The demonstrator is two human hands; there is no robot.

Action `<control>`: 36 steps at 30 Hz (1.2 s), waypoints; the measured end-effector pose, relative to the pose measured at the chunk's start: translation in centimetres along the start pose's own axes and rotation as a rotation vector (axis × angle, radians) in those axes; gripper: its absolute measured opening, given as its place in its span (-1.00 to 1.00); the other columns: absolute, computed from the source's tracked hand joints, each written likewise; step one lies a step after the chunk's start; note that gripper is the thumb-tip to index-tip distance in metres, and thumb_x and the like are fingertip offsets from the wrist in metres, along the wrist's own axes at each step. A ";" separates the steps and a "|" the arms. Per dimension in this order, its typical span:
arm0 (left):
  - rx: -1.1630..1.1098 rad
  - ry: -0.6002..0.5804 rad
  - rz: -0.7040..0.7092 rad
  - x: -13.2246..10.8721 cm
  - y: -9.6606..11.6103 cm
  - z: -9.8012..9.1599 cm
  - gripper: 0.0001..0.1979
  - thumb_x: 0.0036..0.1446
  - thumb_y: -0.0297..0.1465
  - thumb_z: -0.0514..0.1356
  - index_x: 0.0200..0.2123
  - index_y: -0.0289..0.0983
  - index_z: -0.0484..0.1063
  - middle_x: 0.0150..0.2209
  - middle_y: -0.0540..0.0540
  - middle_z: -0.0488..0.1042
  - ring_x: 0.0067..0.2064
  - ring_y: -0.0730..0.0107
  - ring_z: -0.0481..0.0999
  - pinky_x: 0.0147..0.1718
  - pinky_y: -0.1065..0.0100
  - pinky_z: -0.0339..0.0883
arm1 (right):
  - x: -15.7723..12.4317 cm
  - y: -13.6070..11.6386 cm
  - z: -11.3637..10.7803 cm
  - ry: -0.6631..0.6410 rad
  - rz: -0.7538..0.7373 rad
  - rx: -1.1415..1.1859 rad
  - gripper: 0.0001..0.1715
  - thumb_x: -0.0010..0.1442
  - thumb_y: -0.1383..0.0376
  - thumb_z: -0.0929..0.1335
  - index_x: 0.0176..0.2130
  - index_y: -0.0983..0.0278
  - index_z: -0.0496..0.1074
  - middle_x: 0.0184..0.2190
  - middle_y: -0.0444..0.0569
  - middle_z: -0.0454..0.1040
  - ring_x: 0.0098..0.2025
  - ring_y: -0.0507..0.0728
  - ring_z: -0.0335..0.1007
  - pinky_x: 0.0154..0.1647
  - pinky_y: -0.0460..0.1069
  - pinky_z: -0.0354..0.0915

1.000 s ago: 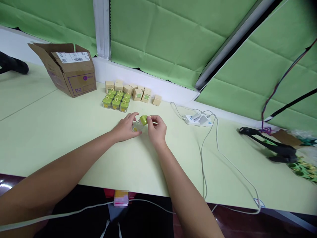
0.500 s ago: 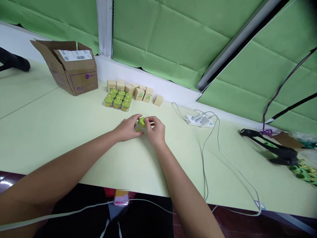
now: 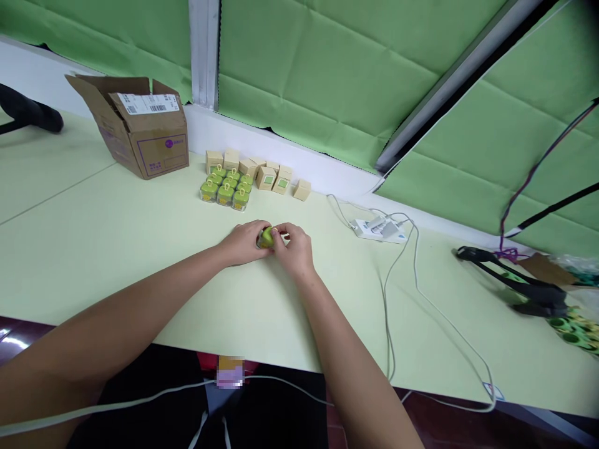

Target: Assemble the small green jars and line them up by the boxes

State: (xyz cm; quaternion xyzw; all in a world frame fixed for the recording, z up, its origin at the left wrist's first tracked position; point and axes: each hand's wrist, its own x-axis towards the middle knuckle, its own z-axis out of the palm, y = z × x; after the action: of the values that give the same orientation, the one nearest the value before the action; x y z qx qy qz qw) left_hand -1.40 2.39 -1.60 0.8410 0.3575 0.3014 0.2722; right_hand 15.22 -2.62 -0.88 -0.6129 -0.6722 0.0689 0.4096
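Note:
A small clear jar (image 3: 266, 238) with a green lid is held between my hands over the pale table (image 3: 224, 299). My left hand (image 3: 246, 242) wraps round the jar from the left. From the right, my right hand (image 3: 294, 248) pinches the lid near its loop, thumb on top. Behind my hands, several similar green-lidded jars (image 3: 225, 193) stand packed together in rows. Small beige cartons (image 3: 282, 179) line up behind them along the wall, one (image 3: 302, 190) a little apart on the right.
An open cardboard box (image 3: 161, 149) stands at the back left. A white power strip (image 3: 379, 229) with a loose cable (image 3: 416, 284) lies right of my hands. A black stand (image 3: 519, 280) and green parts (image 3: 573, 330) are at the far right.
The green lid now sits lower on the jar between my hands, where more of the clear body showed before. The whole view has shifted slightly.

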 end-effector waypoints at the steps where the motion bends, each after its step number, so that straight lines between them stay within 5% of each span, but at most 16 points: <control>1: -0.001 -0.002 -0.002 0.0 0.0 0.0 -0.59 0.07 -0.15 0.30 -0.03 -0.17 0.46 -0.04 -0.08 0.57 -0.07 0.13 0.55 -0.12 0.21 0.35 | 0.0 0.0 0.0 -0.017 0.010 -0.002 -0.79 0.30 0.19 0.31 -0.24 0.20 0.52 -0.25 -0.02 0.62 -0.15 0.20 0.48 -0.05 0.12 0.39; 10: 0.004 0.000 0.006 -0.3 0.0 0.0 -0.51 0.09 -0.16 0.29 0.07 -0.17 0.41 0.03 -0.11 0.55 -0.01 0.09 0.55 -0.10 0.17 0.37 | 0.3 0.4 0.1 -0.069 0.086 0.133 -0.81 0.25 0.17 0.34 -0.24 0.20 0.51 -0.23 -0.04 0.61 -0.20 0.16 0.52 -0.11 0.08 0.46; 17: 0.016 0.107 0.147 -0.4 -0.1 0.1 -0.50 0.11 -0.28 0.25 0.14 -0.19 0.32 0.16 -0.21 0.44 0.19 0.00 0.41 0.14 0.04 0.32 | 0.3 0.5 0.1 -0.071 0.050 0.206 -0.80 0.24 0.16 0.35 -0.24 0.20 0.52 -0.24 -0.03 0.60 -0.22 0.13 0.52 -0.13 0.06 0.49; 21: 0.010 0.234 0.255 -1.0 1.6 -0.5 -0.74 0.09 -0.43 0.18 -0.11 -0.22 0.30 -0.13 -0.14 0.46 -0.06 0.17 0.45 -0.05 0.16 0.35 | 0.3 0.3 -0.2 -0.099 0.034 0.191 -0.79 0.25 0.18 0.33 -0.22 0.21 0.52 -0.21 -0.01 0.60 -0.21 0.14 0.52 -0.13 0.07 0.49; 23: -0.046 0.177 0.273 -1.3 2.3 -0.6 -0.89 0.14 -0.41 0.16 -0.29 -0.19 0.24 -0.32 -0.04 0.40 -0.26 0.30 0.40 -0.26 0.27 0.30 | 0.3 0.3 -0.4 -0.130 0.029 0.183 -0.79 0.24 0.21 0.31 -0.21 0.21 0.53 -0.20 0.01 0.60 -0.18 0.15 0.53 -0.13 0.08 0.49; 26: -0.045 0.103 0.267 -1.7 2.9 -0.1 -0.77 0.16 -0.36 0.15 -0.42 -0.19 0.10 -0.47 0.05 0.28 -0.45 0.41 0.25 -0.44 0.31 0.08 | 0.2 0.5 -0.6 -0.137 0.020 0.184 -0.76 0.22 0.23 0.30 -0.18 0.22 0.53 -0.18 0.03 0.60 -0.15 0.16 0.53 -0.13 0.08 0.49; 30: 0.041 0.025 0.251 -2.1 3.3 0.7 -0.62 0.20 -0.36 0.13 -0.58 -0.21 0.01 -0.63 0.06 0.12 -0.55 0.44 0.08 -0.47 0.25 -0.06 | 0.4 0.9 -0.6 -0.124 0.048 0.211 -0.71 0.24 0.13 0.34 -0.17 0.24 0.56 -0.17 0.05 0.62 -0.16 0.17 0.54 -0.11 0.09 0.49; 36: 0.062 -0.252 0.306 -2.4 3.5 1.2 -0.50 0.21 -0.42 0.14 -0.69 -0.24 -0.05 -0.72 0.02 0.01 -0.60 0.42 -0.08 -0.48 0.18 -0.14 | 1.5 1.4 -0.8 -0.102 0.155 0.215 -0.64 0.22 0.04 0.38 -0.18 0.25 0.59 -0.18 0.04 0.66 -0.15 0.18 0.57 -0.06 0.11 0.48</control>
State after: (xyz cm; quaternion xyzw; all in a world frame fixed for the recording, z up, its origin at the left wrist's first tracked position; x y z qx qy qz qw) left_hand -0.38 -1.80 -0.82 0.9245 0.1980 0.2205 0.2395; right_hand 16.97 -1.27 -0.46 -0.6114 -0.6314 0.2029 0.4318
